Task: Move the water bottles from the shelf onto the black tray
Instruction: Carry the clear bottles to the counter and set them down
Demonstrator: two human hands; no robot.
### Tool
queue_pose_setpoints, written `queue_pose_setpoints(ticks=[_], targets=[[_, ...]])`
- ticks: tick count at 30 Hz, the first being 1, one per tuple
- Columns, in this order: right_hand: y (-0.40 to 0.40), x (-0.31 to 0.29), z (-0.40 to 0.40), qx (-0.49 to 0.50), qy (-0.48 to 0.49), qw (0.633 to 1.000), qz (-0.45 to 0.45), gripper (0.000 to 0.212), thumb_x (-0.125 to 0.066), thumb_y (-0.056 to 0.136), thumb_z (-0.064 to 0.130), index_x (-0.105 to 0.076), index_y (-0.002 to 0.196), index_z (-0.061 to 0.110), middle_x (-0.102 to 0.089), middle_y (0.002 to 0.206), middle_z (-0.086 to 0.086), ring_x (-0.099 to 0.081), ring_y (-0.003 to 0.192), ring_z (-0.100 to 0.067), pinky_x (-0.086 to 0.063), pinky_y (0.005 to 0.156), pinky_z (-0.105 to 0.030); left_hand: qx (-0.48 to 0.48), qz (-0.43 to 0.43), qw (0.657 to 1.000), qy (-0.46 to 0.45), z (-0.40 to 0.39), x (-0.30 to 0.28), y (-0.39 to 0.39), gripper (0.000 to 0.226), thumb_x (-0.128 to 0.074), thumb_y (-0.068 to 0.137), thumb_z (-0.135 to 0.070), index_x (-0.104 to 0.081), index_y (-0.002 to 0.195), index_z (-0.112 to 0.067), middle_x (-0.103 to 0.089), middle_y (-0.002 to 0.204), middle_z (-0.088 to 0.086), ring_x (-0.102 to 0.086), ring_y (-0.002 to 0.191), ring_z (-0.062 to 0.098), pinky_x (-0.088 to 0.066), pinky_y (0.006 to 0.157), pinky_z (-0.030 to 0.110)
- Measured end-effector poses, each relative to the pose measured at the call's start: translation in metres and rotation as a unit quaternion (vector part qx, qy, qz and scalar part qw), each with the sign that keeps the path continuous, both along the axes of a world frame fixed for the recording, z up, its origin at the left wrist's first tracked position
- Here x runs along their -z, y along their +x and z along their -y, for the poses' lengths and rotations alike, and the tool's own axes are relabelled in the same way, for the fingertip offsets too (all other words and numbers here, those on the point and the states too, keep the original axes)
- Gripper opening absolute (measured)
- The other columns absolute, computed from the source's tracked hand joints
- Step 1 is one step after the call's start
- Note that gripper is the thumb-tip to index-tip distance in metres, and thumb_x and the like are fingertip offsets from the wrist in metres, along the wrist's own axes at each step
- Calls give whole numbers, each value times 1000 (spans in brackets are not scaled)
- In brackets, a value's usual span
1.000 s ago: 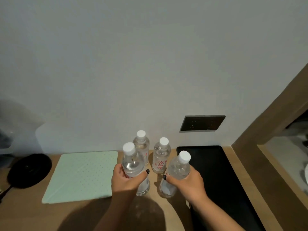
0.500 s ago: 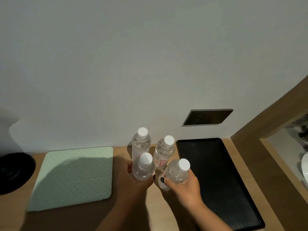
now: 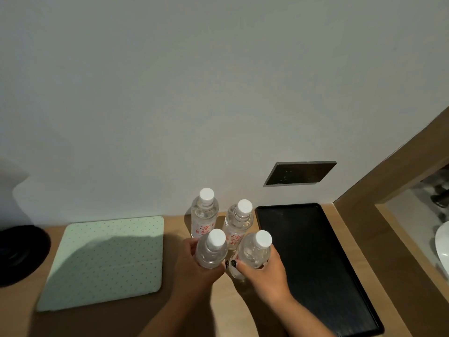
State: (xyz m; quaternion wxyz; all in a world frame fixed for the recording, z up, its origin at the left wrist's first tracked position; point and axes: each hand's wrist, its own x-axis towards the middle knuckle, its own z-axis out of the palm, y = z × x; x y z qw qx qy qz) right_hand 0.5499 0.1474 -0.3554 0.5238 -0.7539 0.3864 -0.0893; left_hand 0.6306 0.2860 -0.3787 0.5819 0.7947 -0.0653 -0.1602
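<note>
On the wooden shelf top (image 3: 136, 322), right against the pale wall, four clear plastic water bottles with white caps are clustering just left of the flat black rectangular tray (image 3: 313, 268), which is lying bare. Left hand (image 3: 194, 268) is wrapping around the near-left bottle (image 3: 211, 251), right hand (image 3: 264, 271) is clasping the near-right bottle (image 3: 254, 250), and both bottles are tilting, caps leaning up and away toward the wall. Whether their bases are touching the wood, I cannot tell. Behind them the far-left bottle (image 3: 204, 215) and the far-right bottle (image 3: 238, 223) are standing upright, red lettering showing, clear liquid inside. Further left, a mint-green dotted mat (image 3: 104, 261) is lying flat.
</note>
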Motion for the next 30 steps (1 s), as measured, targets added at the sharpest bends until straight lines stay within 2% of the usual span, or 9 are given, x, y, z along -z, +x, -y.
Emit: queue_pose_setpoints(ticks=[4,7,12,16,19,24,27,30], targets=[[-2,-5,1,-10,7,1000,-9,67,-86,60,17,-47,112,34,-56,114,5,-54,108,-12,-43,85,-25,36,17,999,34,-4,-5,4,65,-87,53,-18,-49,105,-19,-62,98,-2,-62,89,16,-53,77,26],[-7,-11,0,-14,2,1000,-10,69,-85,63,19,-46,117,35,-55,118,8,-50,113,-10,-42,91,-26,48,1,998,46,-6,-14,0,75,-87,52,-25,-42,112,-31,-61,108,-3,-62,97,18,-54,84,31],[-25,-32,0,-31,-25,999,3,73,-82,68,19,-45,130,32,-49,133,8,-44,121,-7,-38,100,-27,52,13,999,8,-12,-47,-9,71,-87,59,-16,-43,110,-40,-59,112,-12,-59,104,12,-50,92,34],[-49,-52,1,-47,-63,997,-1,72,-79,73,24,-42,134,33,-44,134,11,-40,118,-1,-36,102,-25,64,67,996,6,-9,-87,-15,79,-84,65,-19,-38,128,-32,-49,128,-8,-49,117,10,-40,96,29],[-71,-65,4,-45,-102,994,-5,71,-76,76,28,-40,137,30,-42,138,11,-39,121,-1,-37,105,-26,80,128,988,21,-3,-117,-28,85,-80,71,-24,-31,139,-31,-39,145,-3,-43,130,17,-40,102,36],[-117,-92,25,-50,-189,980,-32,57,-62,87,37,-39,139,30,-35,146,12,-34,132,-3,-32,108,-24,164,217,962,35,20,-152,-57,80,-69,82,-33,-20,145,-38,-23,155,-6,-26,141,17,-31,108,38],[-148,-111,47,-55,-250,965,-61,63,-54,90,45,-30,145,28,-25,154,9,-23,141,-8,-25,115,-30,239,267,933,40,43,-165,-79,78,-63,85,-35,-16,148,-34,-16,158,-8,-16,144,10,-21,113,31],[-185,-131,73,-53,-318,940,-109,67,-46,92,50,-23,149,23,-18,157,4,-11,146,-13,-14,116,-30,312,307,897,65,72,-175,-105,77,-59,86,-41,-15,149,-31,-8,159,-10,-13,145,8,-18,111,26]])
